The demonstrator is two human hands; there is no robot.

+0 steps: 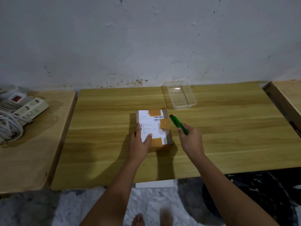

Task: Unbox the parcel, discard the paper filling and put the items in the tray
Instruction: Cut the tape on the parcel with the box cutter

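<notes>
A small cardboard parcel (156, 124) with a white shipping label and brown tape lies sealed in the middle of the wooden table (228, 131). My left hand (140, 144) rests flat on its near left part, fingers straight. My right hand (191, 141) grips a green utility knife (178, 123) just right of the parcel, its tip pointing away toward the parcel's far right corner. A clear plastic tray (180, 95) stands empty behind the parcel, near the wall.
A second wooden table (40, 144) on the left carries a white power strip (29, 108) and coiled cables (9, 126). Another wooden surface (286, 95) sits at the far right. The wall runs directly behind the tables. My bare feet show below the front edge.
</notes>
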